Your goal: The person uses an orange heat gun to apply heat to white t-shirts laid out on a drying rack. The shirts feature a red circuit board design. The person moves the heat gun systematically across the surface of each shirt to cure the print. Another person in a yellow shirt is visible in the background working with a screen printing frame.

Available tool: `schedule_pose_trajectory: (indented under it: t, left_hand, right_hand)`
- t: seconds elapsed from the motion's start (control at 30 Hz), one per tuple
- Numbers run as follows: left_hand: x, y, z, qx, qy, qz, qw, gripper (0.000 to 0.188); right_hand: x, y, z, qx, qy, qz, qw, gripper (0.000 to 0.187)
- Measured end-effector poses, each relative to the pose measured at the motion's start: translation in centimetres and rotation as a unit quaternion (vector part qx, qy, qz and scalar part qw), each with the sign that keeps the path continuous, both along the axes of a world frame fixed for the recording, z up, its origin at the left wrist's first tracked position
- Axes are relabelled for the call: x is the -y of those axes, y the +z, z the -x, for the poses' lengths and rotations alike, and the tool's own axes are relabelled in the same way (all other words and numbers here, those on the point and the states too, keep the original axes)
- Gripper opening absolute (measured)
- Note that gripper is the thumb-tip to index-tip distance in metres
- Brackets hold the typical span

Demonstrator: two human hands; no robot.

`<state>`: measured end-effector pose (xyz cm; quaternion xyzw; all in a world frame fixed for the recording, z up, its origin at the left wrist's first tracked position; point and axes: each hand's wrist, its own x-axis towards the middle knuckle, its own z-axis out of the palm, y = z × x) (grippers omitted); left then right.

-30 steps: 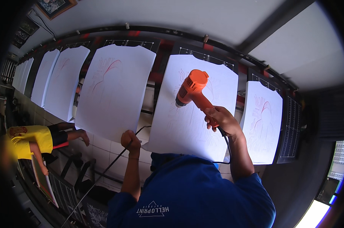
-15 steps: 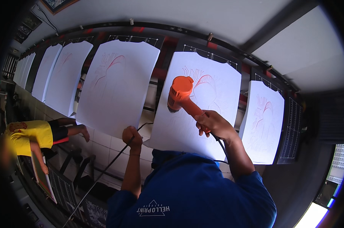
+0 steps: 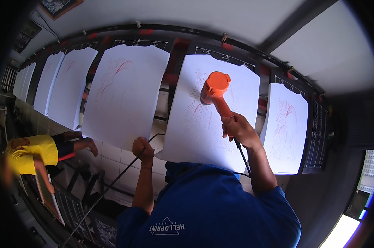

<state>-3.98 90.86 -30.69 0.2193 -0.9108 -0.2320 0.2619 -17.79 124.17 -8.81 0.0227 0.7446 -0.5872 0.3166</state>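
Note:
My right hand [image 3: 241, 131] is wrapped round the handle of an orange heat gun [image 3: 216, 84]. Its dark nozzle points down over a white T-shirt [image 3: 181, 138] that lies flat on a black board and bears a fine red line print. The gun hides part of that print. Lower left of this shirt, my left hand [image 3: 143, 149] is closed around a black power cord [image 3: 120, 177], which runs down to the lower left. A short cord hangs from the gun's handle beside my right forearm.
More white printed shirts lie on boards in a row, one [image 3: 287, 130] to the right and one [image 3: 123, 93] to the left, with several beyond. A dark rail [image 3: 187, 29] passes behind them. At the far left, a person in a yellow shirt [image 3: 40, 151] holds a flat framed panel [image 3: 52, 200].
My right hand has carried the heat gun to the right and slightly farther away over the shirt. My left hand stays on the cord in about the same place.

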Motion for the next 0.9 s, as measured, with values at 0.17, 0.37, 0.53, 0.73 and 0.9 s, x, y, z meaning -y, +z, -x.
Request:
schedule_pose_trajectory:
  t: [0.17,0.37,0.53,0.73,0.9]
  left_hand:
    - [0.1,-0.4,-0.3,0.013,0.008,0.008,1.000,0.034]
    - [0.0,-0.4,-0.2,-0.001,-0.002,-0.002,1.000,0.034]
    - [0.2,-0.6,-0.3,0.000,-0.002,0.009,1.000,0.035]
    - [-0.1,-0.2,-0.4,0.012,0.005,-0.005,1.000,0.035]
    - [0.1,-0.5,-0.3,0.000,0.003,0.007,1.000,0.035]
  right_hand:
    - [-0.6,1.3,-0.5,0.069,0.028,0.003,0.997,0.036]
    - [-1.2,0.6,0.2,-0.002,-0.036,-0.013,0.999,0.035]
    - [-1.2,0.9,-1.0,0.048,0.005,0.015,0.999,0.034]
    - [-1.8,1.4,-1.8,0.040,-0.023,-0.004,0.999,0.033]
    - [-1.5,1.0,-2.1,0.060,-0.012,-0.002,0.998,0.033]
